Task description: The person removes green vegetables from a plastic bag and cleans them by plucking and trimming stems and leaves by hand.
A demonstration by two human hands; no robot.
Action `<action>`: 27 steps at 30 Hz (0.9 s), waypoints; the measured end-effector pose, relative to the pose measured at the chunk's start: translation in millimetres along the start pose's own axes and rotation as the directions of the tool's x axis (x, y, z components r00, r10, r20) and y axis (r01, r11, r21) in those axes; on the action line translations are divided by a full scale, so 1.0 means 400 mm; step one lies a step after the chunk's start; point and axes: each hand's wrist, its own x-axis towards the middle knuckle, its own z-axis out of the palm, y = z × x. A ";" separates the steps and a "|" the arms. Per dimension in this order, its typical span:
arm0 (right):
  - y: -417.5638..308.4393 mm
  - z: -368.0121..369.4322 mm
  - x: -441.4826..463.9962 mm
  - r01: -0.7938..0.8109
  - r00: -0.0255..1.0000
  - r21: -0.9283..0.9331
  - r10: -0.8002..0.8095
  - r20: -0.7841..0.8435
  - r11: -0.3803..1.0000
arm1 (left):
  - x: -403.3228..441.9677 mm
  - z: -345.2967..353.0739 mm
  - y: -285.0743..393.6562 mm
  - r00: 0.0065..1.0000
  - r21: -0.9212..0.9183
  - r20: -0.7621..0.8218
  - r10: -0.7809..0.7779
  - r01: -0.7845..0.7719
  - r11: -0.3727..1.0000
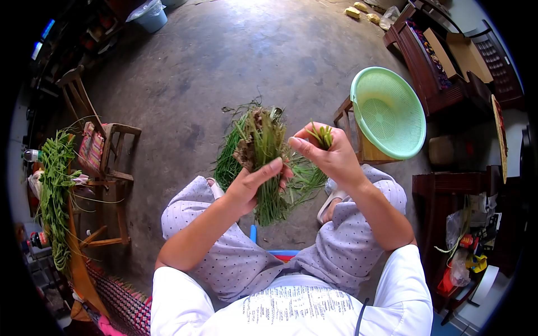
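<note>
My left hand [252, 185] is closed around a thick bunch of long green stalks [269, 143], with brown, withered leaves on its upper left side. Just to the right, my right hand [330, 148] has its fingers curled around a few short yellow-green stalks [321, 135]. Its thumb and fingertip come close to the bunch; whether they touch it I cannot tell. Below the hands, a loose heap of long green stalks [227, 159] lies on the floor between my feet, partly hidden by the bunch.
A light green plastic colander basket [414, 120] sits tilted on a wooden stool [372, 150] to the right. Leafy greens [56, 190] lie along a wooden surface at left, near a wooden chair [106, 131]. A blue bucket [151, 19] stands at the far left on the concrete floor [185, 78].
</note>
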 end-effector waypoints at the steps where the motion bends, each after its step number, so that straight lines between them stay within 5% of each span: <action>1: -0.003 -0.002 0.001 0.000 1.000 0.000 0.000 0.000 1.000 | -0.002 -0.002 0.003 0.998 -0.093 -0.052 -0.035 0.031 0.995; 7: -0.049 -0.045 0.002 0.094 0.963 0.055 -0.077 -0.259 0.994 | 0.002 0.001 0.017 0.969 -0.127 -0.216 -0.123 0.097 0.987; 9: -0.045 -0.075 0.017 0.318 0.775 -0.021 -0.273 -0.570 0.948 | 0.005 -0.003 0.017 0.954 -0.118 -0.267 -0.135 0.107 0.987; 11: -0.050 -0.104 0.019 0.349 0.733 -0.127 -0.355 -0.581 0.928 | 0.020 -0.032 0.003 0.905 -0.115 -0.417 -0.079 0.034 0.993; 16: -0.062 -0.111 0.005 0.292 0.743 -0.282 -0.402 -0.535 0.914 | 0.021 -0.065 0.013 0.837 -0.070 -0.548 0.017 -0.066 0.995; 19: -0.042 -0.136 0.014 0.258 0.867 -0.264 -0.344 -0.361 0.929 | 0.021 -0.083 0.018 0.843 0.034 -0.531 0.088 -0.083 0.996; 21: -0.030 -0.138 0.018 0.153 0.945 -0.092 -0.173 -0.279 0.984 | 0.021 -0.071 0.028 0.835 0.066 -0.537 0.124 -0.106 0.992; 24: -0.034 -0.103 0.005 0.010 0.984 0.106 0.009 -0.176 0.994 | 0.008 -0.032 0.047 0.900 0.158 -0.425 0.100 -0.035 0.987; 27: -0.020 -0.052 0.002 -0.128 0.989 0.165 0.139 -0.056 0.978 | 0.000 0.006 0.040 0.964 0.290 -0.180 0.196 -0.138 0.947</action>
